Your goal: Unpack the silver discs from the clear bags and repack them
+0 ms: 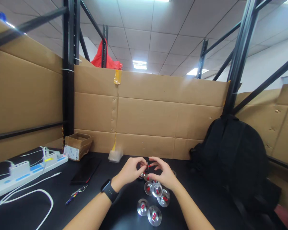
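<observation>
Over the middle of the black bench (201, 198), my left hand (129, 171) and right hand (163, 174) meet fingertip to fingertip, each grip pinched shut on one small disc (145, 169) with something red at it; finer detail is too small to tell. I judge this a fiddly fitting step, so any next move calls for light, steady fingertips. Just below lie loose discs (154, 215): round, mirror-bright metal, slightly dished, with red centres.

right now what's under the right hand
Shiny round silver metal discs with red centres lie on the black table partly under the right hand; any beneath the palm are hidden.
</observation>
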`<state>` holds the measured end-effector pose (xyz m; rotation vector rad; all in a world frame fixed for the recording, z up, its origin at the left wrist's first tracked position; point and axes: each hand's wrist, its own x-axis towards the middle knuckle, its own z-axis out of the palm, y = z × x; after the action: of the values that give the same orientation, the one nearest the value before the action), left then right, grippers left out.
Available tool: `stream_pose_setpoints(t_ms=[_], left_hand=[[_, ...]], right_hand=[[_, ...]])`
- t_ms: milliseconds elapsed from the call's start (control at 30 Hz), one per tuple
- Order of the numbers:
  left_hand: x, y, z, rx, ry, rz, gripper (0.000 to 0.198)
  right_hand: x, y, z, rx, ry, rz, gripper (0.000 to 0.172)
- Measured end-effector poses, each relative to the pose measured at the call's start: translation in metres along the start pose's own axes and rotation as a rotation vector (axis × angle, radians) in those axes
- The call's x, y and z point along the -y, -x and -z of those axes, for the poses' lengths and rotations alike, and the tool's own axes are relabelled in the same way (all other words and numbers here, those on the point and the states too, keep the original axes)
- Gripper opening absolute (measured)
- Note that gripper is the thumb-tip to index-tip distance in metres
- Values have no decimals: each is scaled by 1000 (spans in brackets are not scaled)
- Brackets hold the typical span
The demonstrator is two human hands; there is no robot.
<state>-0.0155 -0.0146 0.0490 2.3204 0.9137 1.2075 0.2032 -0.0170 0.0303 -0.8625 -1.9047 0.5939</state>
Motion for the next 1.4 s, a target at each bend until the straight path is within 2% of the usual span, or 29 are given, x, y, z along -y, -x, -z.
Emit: stream_pose_setpoints(t_ms=[167, 300, 467, 633, 733, 867, 967, 1067, 1267, 1400], left_hand=[[2, 0, -21, -60, 134, 79, 14], [8, 0, -27, -57, 183, 121, 13], [11, -2, -23, -85, 158, 125, 12], [28, -5, -8, -141, 48, 124, 11], [50, -3, 7, -60, -122, 93, 12], [80, 1, 22, 123, -234, 160, 24], [95, 4, 27, 211, -261, 210, 26], [101, 6, 29, 275, -241, 233, 25], [110, 8, 28, 341, -214, 227, 24], [108, 8, 28, 364, -231, 200, 23]], right_hand=[[1, 0, -12, 27, -90, -28, 50], [2, 1, -10, 81, -194, -44, 49], [1, 0, -10, 62, -323, -78, 50], [-14, -6, 3, -86, -353, -150, 51], [-32, -7, 26, -171, -159, -188, 49], [-63, 0, 63, -239, 329, -247, 41], [-82, 8, 82, -179, 513, -332, 39], [-97, 13, 90, -95, 562, -422, 43], [-110, 17, 93, -87, 502, -487, 61], [-112, 19, 93, -62, 492, -498, 66]])
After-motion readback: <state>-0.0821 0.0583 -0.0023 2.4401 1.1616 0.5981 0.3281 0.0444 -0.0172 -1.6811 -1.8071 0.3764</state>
